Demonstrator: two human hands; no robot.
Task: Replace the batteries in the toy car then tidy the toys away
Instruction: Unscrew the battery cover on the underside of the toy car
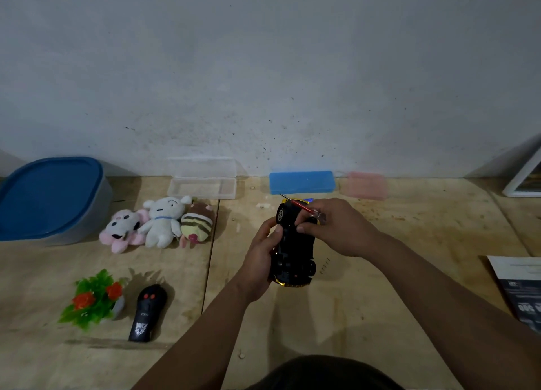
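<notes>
A black toy car with yellow trim (294, 250) is held upside down above the wooden floor, its black underside facing me. My left hand (260, 257) grips its left side. My right hand (333, 228) holds a small screwdriver with a red shaft and clear handle (307, 209), while its fingertips rest on the car's underside. A black remote control (147, 313) lies on the floor at lower left. Three plush toys sit in a row: a pink and white one (121, 228), a white one (164, 221) and a striped brown one (197, 224).
A grey tub with a blue lid (49, 197) stands at far left. By the wall are an open clear plastic case (202, 181), a blue case (301, 181) and a pink case (364, 186). A small artificial plant (93, 299) stands near the remote. Papers (518, 290) lie at right.
</notes>
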